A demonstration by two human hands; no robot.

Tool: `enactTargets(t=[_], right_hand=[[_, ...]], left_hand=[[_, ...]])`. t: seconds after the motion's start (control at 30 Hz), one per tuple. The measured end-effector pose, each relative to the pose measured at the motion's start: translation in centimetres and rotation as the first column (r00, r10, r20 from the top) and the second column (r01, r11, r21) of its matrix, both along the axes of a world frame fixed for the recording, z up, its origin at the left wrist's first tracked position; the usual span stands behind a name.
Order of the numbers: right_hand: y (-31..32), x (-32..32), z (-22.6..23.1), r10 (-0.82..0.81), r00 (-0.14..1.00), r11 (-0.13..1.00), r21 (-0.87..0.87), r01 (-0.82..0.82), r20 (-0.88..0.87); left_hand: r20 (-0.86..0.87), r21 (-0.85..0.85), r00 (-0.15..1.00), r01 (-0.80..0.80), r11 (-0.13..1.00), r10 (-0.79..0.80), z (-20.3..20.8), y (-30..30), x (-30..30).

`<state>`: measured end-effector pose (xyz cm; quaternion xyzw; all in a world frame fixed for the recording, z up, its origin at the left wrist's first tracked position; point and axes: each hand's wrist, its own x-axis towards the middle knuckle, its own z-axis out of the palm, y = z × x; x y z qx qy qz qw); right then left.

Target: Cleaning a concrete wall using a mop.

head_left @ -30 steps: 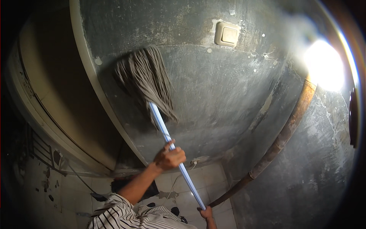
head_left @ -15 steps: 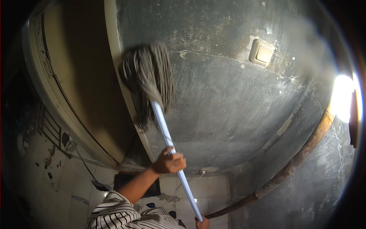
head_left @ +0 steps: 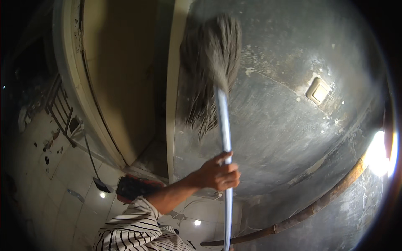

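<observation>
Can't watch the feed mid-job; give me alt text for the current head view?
The left hand grips the pale handle of a string mop, its head up before a worn grey wall beside a door frame. To the right are a light switch and, lower, a curving brown pole near a bright lamp.

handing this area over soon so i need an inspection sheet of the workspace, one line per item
Surface: grey wall, worn, with pale patches and marks; pale tiled floor below.
Job's things: mop, string head up in front of the wall; contact unclear.
Clutter: dark scraps on the floor at left; black object with reddish edge near the doorway.
Left hand: closed around the mop's handle.
Right hand: barely a sliver at the lower edge; grip unclear.
Cables: thin pale cable on the floor by the wall.
Surroundings: doorway frame, switch, brownish pole, bright lamp.
</observation>
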<state>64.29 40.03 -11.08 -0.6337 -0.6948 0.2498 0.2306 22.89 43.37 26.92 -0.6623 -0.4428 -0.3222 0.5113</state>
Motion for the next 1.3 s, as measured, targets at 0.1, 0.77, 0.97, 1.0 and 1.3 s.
enactTargets(t=[0.1,0.77,0.97,1.0,1.3], right_hand=[[1.7,-5.6,11.1,0.046,0.992,0.939,0.333,-0.084,0.121],[-2.6,5.5,17.5,-0.043,0.603,0.929,0.254,-0.270,0.797],[-1.5,7.6,12.1,-0.457,0.578,0.536,0.728,-0.428,0.676],[-1.0,7.3,12.1,-0.454,0.603,0.518,0.745,-0.420,0.656],[3.0,-8.4,21.2,-0.165,0.927,0.765,0.637,-0.095,0.336]], left_hand=[[0.057,0.252,0.993,0.086,0.964,-0.103,5.8,0.6,-1.8],[0.331,0.281,0.927,0.082,0.956,-0.176,-8.5,-1.5,5.1],[0.272,0.259,0.948,0.097,0.961,-0.169,-4.9,-1.5,3.9],[0.268,0.285,0.937,0.144,0.948,-0.223,-4.1,-0.1,3.7],[-0.017,0.384,0.973,0.219,0.897,-0.230,14.5,1.7,-3.0]])
